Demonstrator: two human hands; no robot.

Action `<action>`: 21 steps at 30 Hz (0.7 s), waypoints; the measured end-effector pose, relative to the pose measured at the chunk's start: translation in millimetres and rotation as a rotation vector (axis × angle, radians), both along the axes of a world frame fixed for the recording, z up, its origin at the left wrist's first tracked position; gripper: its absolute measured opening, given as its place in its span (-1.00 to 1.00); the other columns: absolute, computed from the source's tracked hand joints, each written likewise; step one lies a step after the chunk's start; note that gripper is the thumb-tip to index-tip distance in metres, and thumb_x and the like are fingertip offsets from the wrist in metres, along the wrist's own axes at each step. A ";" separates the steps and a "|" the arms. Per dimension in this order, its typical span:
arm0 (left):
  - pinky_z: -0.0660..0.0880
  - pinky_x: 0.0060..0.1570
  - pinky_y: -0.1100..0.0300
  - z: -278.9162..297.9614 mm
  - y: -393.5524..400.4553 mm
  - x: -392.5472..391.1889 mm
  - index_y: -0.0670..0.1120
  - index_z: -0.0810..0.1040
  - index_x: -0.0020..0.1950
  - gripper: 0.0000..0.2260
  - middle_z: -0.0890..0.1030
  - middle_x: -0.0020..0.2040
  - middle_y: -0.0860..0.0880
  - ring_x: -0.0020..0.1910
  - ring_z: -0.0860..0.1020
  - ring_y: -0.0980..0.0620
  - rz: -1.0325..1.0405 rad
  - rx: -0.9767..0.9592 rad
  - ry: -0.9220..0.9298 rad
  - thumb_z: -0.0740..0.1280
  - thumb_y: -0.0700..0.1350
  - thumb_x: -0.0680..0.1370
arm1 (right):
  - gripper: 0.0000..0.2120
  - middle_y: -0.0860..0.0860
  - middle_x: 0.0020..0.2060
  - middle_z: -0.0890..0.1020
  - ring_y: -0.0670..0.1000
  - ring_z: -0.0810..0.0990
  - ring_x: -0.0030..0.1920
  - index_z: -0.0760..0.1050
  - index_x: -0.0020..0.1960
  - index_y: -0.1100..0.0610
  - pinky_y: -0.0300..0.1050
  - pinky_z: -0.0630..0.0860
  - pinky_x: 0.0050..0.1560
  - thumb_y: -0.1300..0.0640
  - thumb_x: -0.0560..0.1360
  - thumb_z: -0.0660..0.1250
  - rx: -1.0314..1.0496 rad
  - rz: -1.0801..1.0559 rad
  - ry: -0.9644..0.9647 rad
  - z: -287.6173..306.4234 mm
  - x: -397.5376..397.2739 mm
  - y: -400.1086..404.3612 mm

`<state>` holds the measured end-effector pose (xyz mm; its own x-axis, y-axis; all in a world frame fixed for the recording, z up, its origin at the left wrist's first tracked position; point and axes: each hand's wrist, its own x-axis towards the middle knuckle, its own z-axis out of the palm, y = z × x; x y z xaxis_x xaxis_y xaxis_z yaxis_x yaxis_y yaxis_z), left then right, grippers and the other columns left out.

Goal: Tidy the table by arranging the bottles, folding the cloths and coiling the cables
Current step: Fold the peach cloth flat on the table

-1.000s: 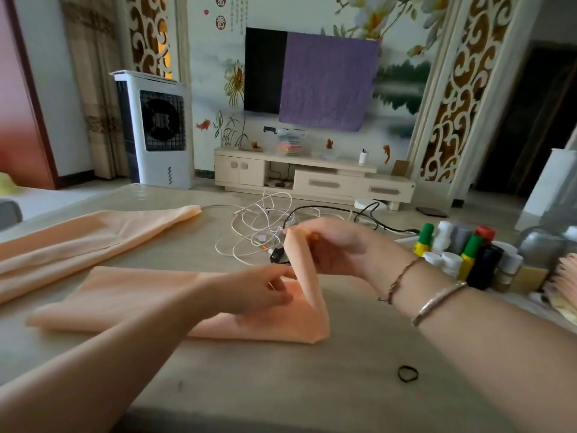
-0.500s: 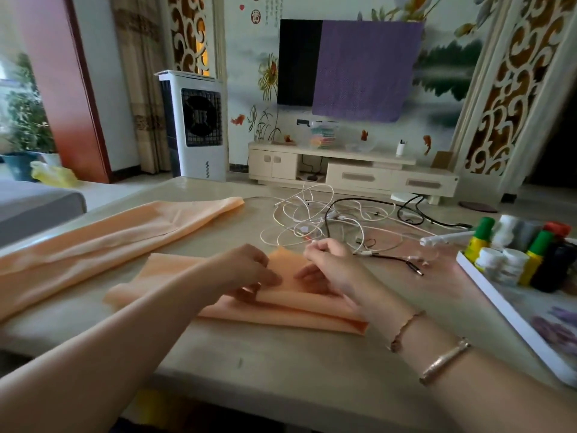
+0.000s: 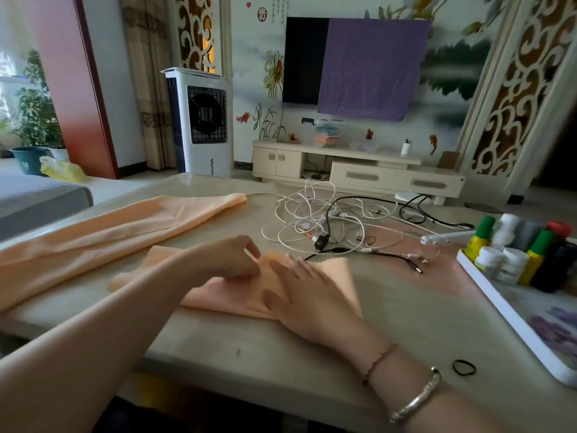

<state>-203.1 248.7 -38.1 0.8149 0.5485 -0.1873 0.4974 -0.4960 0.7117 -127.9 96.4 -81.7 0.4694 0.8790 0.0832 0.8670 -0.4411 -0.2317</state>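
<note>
Her right hand [image 3: 304, 295] lies flat, fingers straight, pressing the soft peach cloth [image 3: 338, 284]; the left hand [image 3: 232, 257] pinches its folded edge.

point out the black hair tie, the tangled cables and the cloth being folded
black hair tie [image 3: 464, 367], head view, on its loop
tangled cables [image 3: 315, 226], head view, middle of the tangle
cloth being folded [image 3: 337, 276], head view, bare right part

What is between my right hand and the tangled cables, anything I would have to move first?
Nothing visible. The right hand lies flat on the small peach cloth, and the cables start just beyond the cloth's far edge.
</note>
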 end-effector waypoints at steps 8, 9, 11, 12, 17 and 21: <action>0.30 0.18 0.18 0.1 62.5 -34.9 0.10 0.44 0.25 -0.59 0.41 0.26 0.07 0.24 0.37 0.05 -0.025 0.366 0.250 0.41 0.16 0.46 | -0.38 -0.02 0.58 -0.10 -0.03 -0.15 0.56 -0.09 0.56 -0.16 -0.04 -0.18 0.52 -0.28 0.57 -0.03 -0.062 -0.019 -0.037 -1.8 -0.4 0.4; 0.32 0.11 0.19 0.7 64.9 -38.5 0.11 0.44 0.21 -0.55 0.42 0.21 0.09 0.18 0.39 0.07 -0.034 0.300 0.229 0.44 0.22 0.40 | -0.39 -0.02 0.58 -0.10 -0.03 -0.15 0.56 -0.09 0.56 -0.17 -0.04 -0.17 0.53 -0.28 0.57 -0.03 -0.068 -0.016 -0.040 -1.5 -0.6 0.0; 0.32 0.05 0.20 1.4 68.5 -37.6 0.11 0.42 0.20 -0.48 0.42 0.17 0.11 0.14 0.40 0.08 -0.046 0.281 0.247 0.45 0.29 0.34 | -0.39 -0.02 0.58 -0.09 -0.03 -0.14 0.56 -0.10 0.56 -0.18 -0.03 -0.17 0.53 -0.28 0.57 -0.03 -0.074 -0.019 -0.041 -0.5 0.1 -0.8; 0.31 0.06 0.18 1.4 69.1 -35.6 0.11 0.41 0.20 -0.45 0.41 0.17 0.11 0.15 0.38 0.07 -0.046 0.324 0.273 0.43 0.33 0.33 | -0.39 -0.02 0.58 -0.08 -0.03 -0.14 0.56 -0.11 0.56 -0.19 -0.03 -0.17 0.53 -0.29 0.57 -0.03 -0.077 -0.018 -0.041 -0.4 -0.3 -0.7; 0.24 0.30 -0.01 0.7 66.2 -28.1 0.10 0.44 0.28 -0.39 0.30 0.34 0.00 0.38 0.20 -0.13 -0.117 0.584 0.443 0.24 0.45 0.38 | -0.39 -0.05 0.58 -0.08 -0.04 -0.15 0.56 -0.09 0.55 -0.21 -0.03 -0.17 0.53 -0.32 0.56 -0.05 -0.087 0.003 -0.043 -0.7 -2.2 -1.6; 0.32 -0.18 0.23 9.1 73.0 -32.0 0.05 0.43 -0.20 -0.62 0.50 -0.10 0.10 -0.15 0.44 0.12 -0.151 0.529 0.258 0.25 0.35 0.47 | -0.38 -0.10 0.57 -0.08 -0.06 -0.15 0.56 -0.09 0.55 -0.23 -0.05 -0.17 0.53 -0.35 0.55 -0.03 -0.075 0.020 -0.036 0.7 -1.3 -1.9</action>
